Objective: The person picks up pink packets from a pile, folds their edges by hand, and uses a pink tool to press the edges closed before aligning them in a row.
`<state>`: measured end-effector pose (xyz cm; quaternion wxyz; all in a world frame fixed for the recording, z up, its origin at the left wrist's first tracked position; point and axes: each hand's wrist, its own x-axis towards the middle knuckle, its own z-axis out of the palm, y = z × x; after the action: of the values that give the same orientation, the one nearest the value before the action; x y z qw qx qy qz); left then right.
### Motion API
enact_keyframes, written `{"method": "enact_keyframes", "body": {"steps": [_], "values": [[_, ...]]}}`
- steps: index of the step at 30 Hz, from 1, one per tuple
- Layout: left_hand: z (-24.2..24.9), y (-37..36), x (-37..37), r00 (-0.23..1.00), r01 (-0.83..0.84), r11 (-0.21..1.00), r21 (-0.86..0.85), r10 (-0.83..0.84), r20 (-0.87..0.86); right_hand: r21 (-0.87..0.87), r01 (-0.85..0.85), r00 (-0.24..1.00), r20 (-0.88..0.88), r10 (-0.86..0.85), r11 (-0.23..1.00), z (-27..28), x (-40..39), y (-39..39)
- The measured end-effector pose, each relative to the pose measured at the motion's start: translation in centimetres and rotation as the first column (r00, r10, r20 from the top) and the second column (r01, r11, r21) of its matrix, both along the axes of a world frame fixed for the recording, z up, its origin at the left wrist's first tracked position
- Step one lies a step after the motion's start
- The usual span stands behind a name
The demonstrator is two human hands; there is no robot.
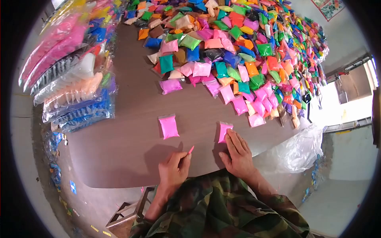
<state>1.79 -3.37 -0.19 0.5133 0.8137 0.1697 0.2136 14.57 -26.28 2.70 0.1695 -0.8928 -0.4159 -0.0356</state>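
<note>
Between the thumb and fingers of my left hand (174,168) is a small pink pointed thing (191,150), its tip sticking up to the right. My right hand (239,154) lies with its fingers stretched out, their tips touching a pink packet (223,132) on the brown table. Another pink packet (169,127) lies flat on the table, above my left hand and apart from it.
A large heap of small coloured packets (234,47) covers the table's far and right side. Bundled packets in clear bags (75,67) are stacked at the left. A crumpled clear plastic bag (301,148) is at the right edge of the table (115,158). A wooden stool (127,218) stands below.
</note>
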Motion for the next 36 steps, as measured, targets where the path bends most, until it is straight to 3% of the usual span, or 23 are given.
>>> {"method": "enact_keyframes", "body": {"steps": [7, 13, 19, 22, 25, 29, 32, 33, 35, 36], "values": [[0.6, 0.4, 0.2, 0.994, 0.025, 1.000, 0.014, -0.023, -0.110, -0.015, 0.019, 0.999, -0.030, -0.019, 1.000, -0.2, 0.8, 0.1], [0.8, 0.4, 0.6, 0.994, 0.045, 0.999, 0.021, -0.043, -0.102, -0.031, 0.048, 0.998, -0.046, -0.050, 0.998, 0.4, 0.9, 0.7], [0.3, 0.1, 0.2, 0.994, 0.012, 0.999, 0.042, -0.008, -0.106, 0.100, 0.043, 0.995, -0.095, -0.034, 0.994, 0.4, 1.6, 0.1], [0.7, 0.1, 0.3, 0.993, 0.008, 0.996, 0.087, 0.002, -0.114, 0.242, 0.195, 0.978, -0.126, -0.168, 0.951, -0.2, 2.0, 0.0], [0.3, -0.1, 0.3, 0.996, 0.014, 0.985, 0.171, 0.001, -0.088, 0.211, 0.353, 0.936, -0.092, -0.341, 0.912, -0.4, 2.8, 0.9], [1.1, -0.4, 0.2, 0.992, 0.073, 0.938, 0.338, -0.034, -0.118, 0.284, 0.323, 0.946, -0.105, -0.305, 0.903, -0.9, 2.4, 1.3], [2.4, 0.5, 0.1, 0.982, 0.090, 0.885, 0.457, -0.003, -0.187, 0.439, 0.342, 0.930, -0.283, -0.233, 0.831, -1.4, 2.2, 1.8], [2.8, 1.4, -0.1, 0.975, 0.109, 0.854, 0.508, 0.009, -0.224, 0.400, 0.468, 0.834, -0.495, -0.244, 0.788, -1.0, 1.8, 2.0], [3.8, 1.9, -0.1, 0.965, 0.130, 0.790, 0.599, 0.038, -0.260, 0.239, 0.669, 0.517, -0.830, -0.209, 0.704, 0.3, 1.0, 2.5], [4.4, 2.0, 0.2, 0.965, 0.129, 0.757, 0.641, 0.054, -0.258, 0.315, 0.684, 0.484, -0.870, -0.087, 0.658, 0.4, 0.8, 2.7]]}}
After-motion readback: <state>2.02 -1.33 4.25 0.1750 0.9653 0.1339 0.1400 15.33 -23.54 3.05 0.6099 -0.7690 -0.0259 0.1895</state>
